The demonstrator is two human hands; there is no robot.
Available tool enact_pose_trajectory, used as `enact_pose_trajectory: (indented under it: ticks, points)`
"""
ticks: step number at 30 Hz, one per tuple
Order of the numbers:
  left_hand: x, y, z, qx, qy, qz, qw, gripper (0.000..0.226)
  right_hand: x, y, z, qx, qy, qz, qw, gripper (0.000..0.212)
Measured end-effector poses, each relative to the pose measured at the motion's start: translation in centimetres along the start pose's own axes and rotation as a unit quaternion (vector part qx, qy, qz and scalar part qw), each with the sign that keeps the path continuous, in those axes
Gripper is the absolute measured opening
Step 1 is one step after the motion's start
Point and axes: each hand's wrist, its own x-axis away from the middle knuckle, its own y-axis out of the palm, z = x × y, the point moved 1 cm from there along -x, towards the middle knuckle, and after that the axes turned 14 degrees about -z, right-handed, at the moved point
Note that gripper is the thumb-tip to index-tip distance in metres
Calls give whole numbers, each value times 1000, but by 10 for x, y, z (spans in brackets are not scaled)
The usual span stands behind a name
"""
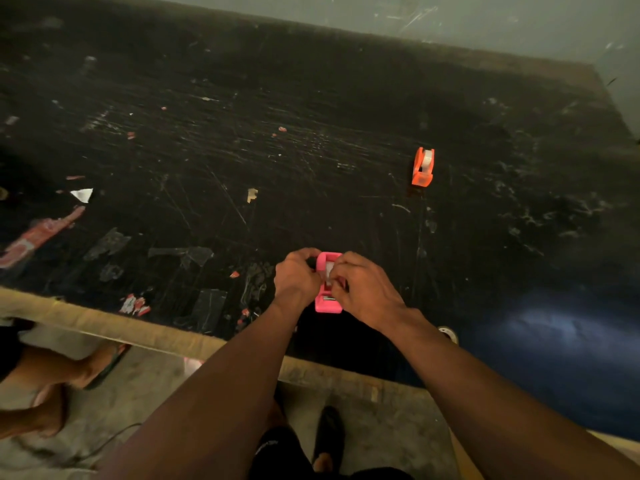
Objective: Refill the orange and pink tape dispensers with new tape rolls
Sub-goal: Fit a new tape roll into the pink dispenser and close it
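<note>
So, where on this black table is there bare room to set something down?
Bare stretches: between the pink tape dispenser and the orange tape dispenser; right of the right hand, toward the right edge of the table; the far strip by the wall. Crowded: the near-left part, littered with tape scraps, up to the left hand.

One wide-angle view is taken from head height, directed forward and steeply down over the near edge of the black tabletop. The left hand and right hand are framed close, low centre.
</note>
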Motion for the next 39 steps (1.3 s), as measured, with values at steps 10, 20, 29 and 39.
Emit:
enact_pose_trajectory:
  ticks: [10, 20, 29, 39]
  points:
    - [-1, 2, 0, -2, -10, 8, 1000, 41, 17, 6, -2, 37, -24, 4, 999, 13]
    - [1, 1, 5, -24, -19, 21, 999, 47, 28, 19, -12, 27, 32, 41, 998, 17]
    - [-9, -2, 1, -49, -10, 8, 999, 45, 47, 46, -38, 38, 130, 123, 983, 9]
    - [-15, -1, -3, -72, 8, 9, 997, 45, 57, 58, -45, 80, 158, 166, 970, 9]
